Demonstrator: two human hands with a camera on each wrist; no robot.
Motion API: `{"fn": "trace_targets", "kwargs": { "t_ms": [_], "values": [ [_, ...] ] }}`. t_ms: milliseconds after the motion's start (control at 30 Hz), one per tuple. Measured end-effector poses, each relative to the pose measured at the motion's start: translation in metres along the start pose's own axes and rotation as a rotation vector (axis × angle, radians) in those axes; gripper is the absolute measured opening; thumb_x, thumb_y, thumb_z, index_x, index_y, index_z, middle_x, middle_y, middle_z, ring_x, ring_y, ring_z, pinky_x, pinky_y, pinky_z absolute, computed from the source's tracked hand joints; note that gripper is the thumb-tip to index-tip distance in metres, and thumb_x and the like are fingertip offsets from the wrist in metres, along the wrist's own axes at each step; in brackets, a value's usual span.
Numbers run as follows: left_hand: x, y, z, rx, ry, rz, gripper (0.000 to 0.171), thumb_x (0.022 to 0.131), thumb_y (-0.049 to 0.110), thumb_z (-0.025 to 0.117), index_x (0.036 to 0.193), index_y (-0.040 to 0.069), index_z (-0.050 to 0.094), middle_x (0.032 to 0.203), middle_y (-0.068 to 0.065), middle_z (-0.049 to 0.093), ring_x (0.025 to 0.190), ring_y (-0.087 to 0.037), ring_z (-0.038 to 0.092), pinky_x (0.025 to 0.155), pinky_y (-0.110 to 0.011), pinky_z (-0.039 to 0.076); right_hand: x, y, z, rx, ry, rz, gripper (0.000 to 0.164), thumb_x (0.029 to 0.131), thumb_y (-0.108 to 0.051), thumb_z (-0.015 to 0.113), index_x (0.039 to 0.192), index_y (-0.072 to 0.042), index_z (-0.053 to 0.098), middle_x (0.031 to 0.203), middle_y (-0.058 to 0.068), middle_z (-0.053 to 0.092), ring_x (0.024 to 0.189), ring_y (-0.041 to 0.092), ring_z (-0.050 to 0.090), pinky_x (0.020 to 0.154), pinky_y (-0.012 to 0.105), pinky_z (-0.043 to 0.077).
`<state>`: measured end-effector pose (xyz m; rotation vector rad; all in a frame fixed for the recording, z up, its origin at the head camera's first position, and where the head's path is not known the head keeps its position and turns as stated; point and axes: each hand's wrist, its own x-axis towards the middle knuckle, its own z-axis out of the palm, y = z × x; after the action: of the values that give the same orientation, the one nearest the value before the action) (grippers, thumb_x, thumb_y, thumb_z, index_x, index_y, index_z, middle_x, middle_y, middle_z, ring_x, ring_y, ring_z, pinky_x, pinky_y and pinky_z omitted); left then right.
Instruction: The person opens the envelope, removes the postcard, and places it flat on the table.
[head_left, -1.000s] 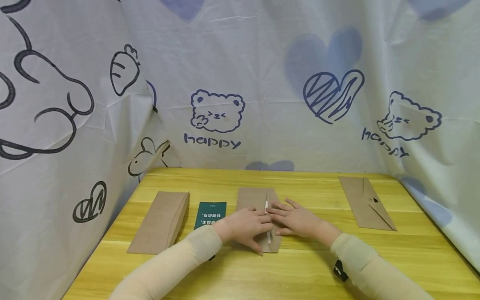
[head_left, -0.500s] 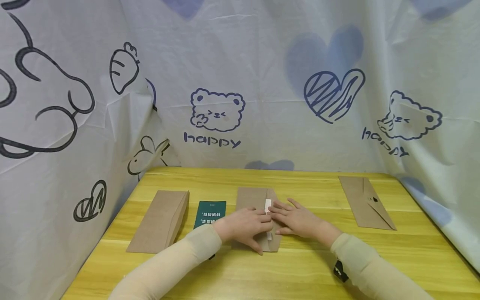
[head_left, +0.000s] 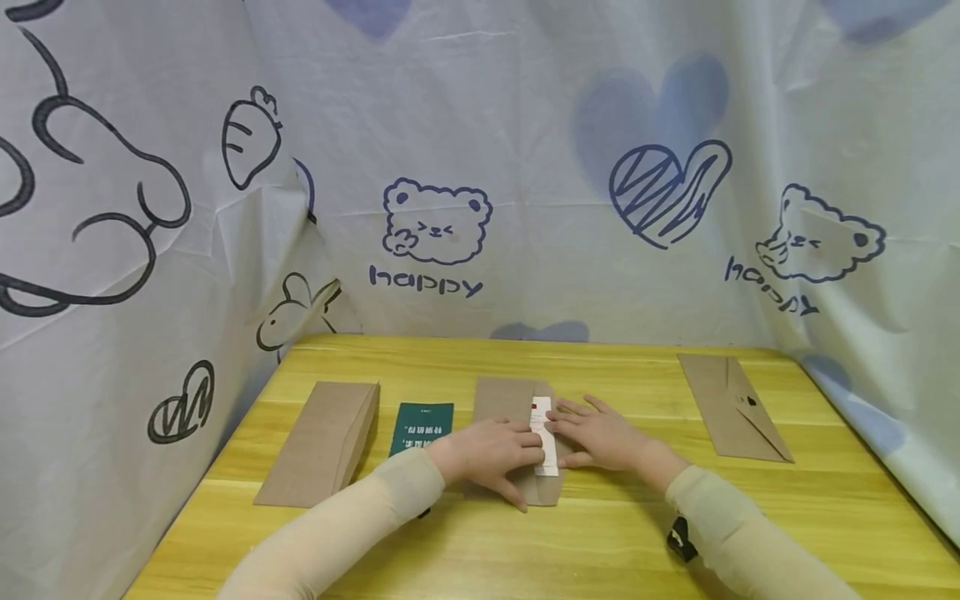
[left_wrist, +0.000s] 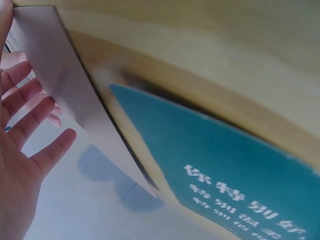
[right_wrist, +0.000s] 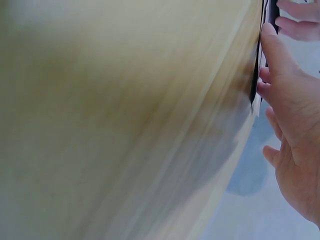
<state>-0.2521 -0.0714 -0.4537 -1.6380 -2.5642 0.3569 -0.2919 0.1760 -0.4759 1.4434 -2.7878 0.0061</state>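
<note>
A brown kraft paper envelope (head_left: 506, 392) lies mid-table, its opening facing right. From that opening sticks out a white printed card (head_left: 546, 458) with a small red mark; the rest of it is hidden inside. My left hand (head_left: 495, 454) rests across the envelope, fingers spread and pressing it down. At the card's outer edge, my right hand (head_left: 603, 437) pinches it between fingertips and thumb. In the left wrist view, the left hand (left_wrist: 22, 130) stretches its fingers along the envelope (left_wrist: 75, 90). The right wrist view has the right hand (right_wrist: 295, 115) at the envelope's edge.
A teal card (head_left: 423, 421) with white lettering lies left of the envelope. Further left is another brown envelope (head_left: 315, 442). A third, closed with a dark spot on its flap, lies at the right: this envelope (head_left: 712, 400) is near the back edge. A printed curtain (head_left: 517, 125) surrounds the table.
The white card has slid out of the envelope to the right, so a wider strip with the red mark shows. The right hand has shifted slightly right; the left hand stays in place.
</note>
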Motion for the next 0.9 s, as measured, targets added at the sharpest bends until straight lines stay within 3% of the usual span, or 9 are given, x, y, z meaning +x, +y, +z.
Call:
{"fn": "trace_targets", "kwargs": {
  "t_ms": [433, 900],
  "values": [
    [0.0, -0.003, 0.008, -0.072, -0.011, 0.013, 0.059, 0.082, 0.076, 0.05, 0.117, 0.028, 0.055, 0.116, 0.011, 0.056, 0.104, -0.009, 0.049, 0.089, -0.025, 0.048, -0.009, 0.013, -0.003, 0.033, 0.038, -0.001, 0.061, 0.091, -0.055, 0.057, 0.136, -0.012, 0.056, 0.144, 0.007, 0.053, 0.141, 0.037, 0.039, 0.111, 0.064, 0.027],
    [-0.003, -0.005, 0.012, -0.085, 0.014, 0.027, 0.06, 0.083, 0.075, 0.05, 0.117, 0.026, 0.055, 0.116, 0.01, 0.055, 0.104, -0.009, 0.048, 0.086, -0.024, 0.048, -0.005, 0.013, -0.008, 0.083, 0.048, 0.031, 0.055, 0.093, -0.053, 0.056, 0.131, -0.014, 0.06, 0.141, 0.007, 0.057, 0.141, 0.036, 0.038, 0.113, 0.063, 0.027]
  ]
}}
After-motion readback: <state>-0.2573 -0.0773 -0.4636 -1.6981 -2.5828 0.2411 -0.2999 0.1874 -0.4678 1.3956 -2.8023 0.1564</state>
